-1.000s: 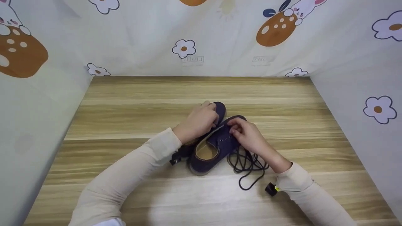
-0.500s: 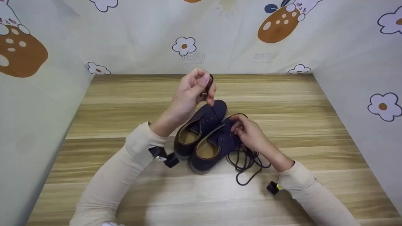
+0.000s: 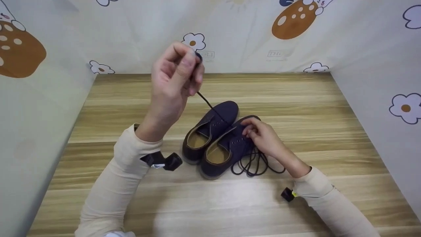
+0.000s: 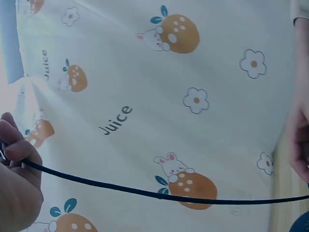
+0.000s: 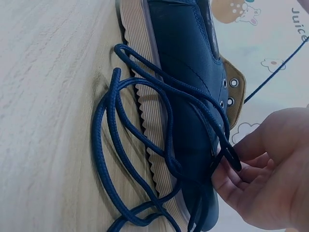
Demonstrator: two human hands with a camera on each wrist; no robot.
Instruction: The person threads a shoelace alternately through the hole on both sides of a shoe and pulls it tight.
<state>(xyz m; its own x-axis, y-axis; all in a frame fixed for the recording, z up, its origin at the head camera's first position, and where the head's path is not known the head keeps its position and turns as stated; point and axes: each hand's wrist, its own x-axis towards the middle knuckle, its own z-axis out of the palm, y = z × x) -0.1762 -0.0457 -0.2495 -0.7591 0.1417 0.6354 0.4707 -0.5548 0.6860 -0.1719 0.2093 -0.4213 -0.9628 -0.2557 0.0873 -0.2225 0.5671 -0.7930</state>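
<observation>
High over the table, my left hand (image 3: 174,74) pinches a dark shoelace (image 3: 207,100) between thumb and fingers. The lace stretches taut down to the front of the right-hand navy shoe (image 3: 213,171). At that shoe's lacing, my right hand (image 3: 264,138) has its fingers curled round a stretch of the lace; in the right wrist view a loop of blue lace (image 5: 234,159) runs at its fingertips. Eyelets (image 5: 231,101) and the tan-lined flap show beside this hand. The other navy shoe (image 3: 192,153) stands alongside on the left, toe pointing away.
Loose coils of lace (image 3: 251,169) lie on the wooden table (image 3: 230,207) to the right of the shoes. Printed fabric walls (image 3: 141,42) enclose the back and sides. A small black camera (image 3: 172,162) sticks out from the left sleeve, another (image 3: 287,194) from the right.
My left hand has risen from the shoes up and to the left, drawing the lace out. The coils on the table have shrunk toward the shoe. The right hand has stayed nearly in place.
</observation>
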